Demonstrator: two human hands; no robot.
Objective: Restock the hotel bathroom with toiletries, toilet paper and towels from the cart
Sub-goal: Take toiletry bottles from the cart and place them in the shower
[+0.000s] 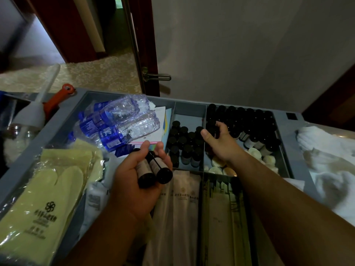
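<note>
Forearms: two bare forearms are seen entering from the lower edge, the nearest things in view.
Left hand (138, 175): held palm-up at lower centre, fingers curled round two small bottles (153, 169), which lie side by side along the palm with their broad round ends toward the camera.
Right hand (219, 139): reached further up and to the right, fingers and thumb curled down round what appears to be a single bottle (211, 129) at the left end of the bottle rows (249, 121).
Key relation: the stock lies directly under and to the right of the right hand, which is the nearer one. The bottles there stand mostly cap-up, so a straight upward lift is judged to be called for.
Second stock: more dark bottles (184, 143) are stood in the middle compartment, between the two hands.
Surface: a grey divided cart tray (286, 131). Long wrapped packets (182, 208) are laid below, round soaps (255, 152) beside the rows, water bottles (119, 123) at upper left, a yellow bagged item (48, 189) at lower left and white towels (326, 160) at far right.
Room: a dark door (146, 35) with a metal handle (157, 76) is seen ajar above the cart. Patterned carpet (86, 73) lies at upper left.
</note>
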